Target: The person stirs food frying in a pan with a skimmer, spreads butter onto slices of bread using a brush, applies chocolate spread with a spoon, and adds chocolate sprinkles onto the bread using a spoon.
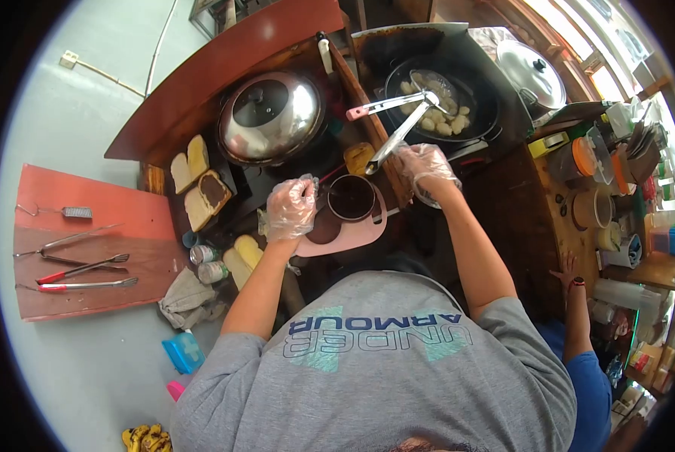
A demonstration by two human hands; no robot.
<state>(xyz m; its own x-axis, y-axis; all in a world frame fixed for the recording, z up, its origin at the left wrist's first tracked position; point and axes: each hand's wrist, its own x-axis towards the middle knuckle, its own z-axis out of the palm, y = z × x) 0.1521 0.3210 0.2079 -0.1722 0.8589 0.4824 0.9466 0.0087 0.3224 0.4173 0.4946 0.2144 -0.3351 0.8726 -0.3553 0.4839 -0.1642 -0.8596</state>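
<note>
My left hand, in a clear plastic glove, is closed beside a round container of dark brown contents. A thin dark handle seems to run from its fingers into the container; the tool's lower end is hidden. That container stands in a pink holder. Also gloved, my right hand has its fingers curled at one metal arm of a pair of strainer tongs. The tongs' other arm has a pink grip and spreads to the left. Their wire basket reaches into a black wok with pale pieces frying.
A lidded pan sits behind my left hand, with bread slices to its left, one spread brown. A wooden divider separates pan and wok. Several tongs lie on a red board. Another person's hand rests at the right counter.
</note>
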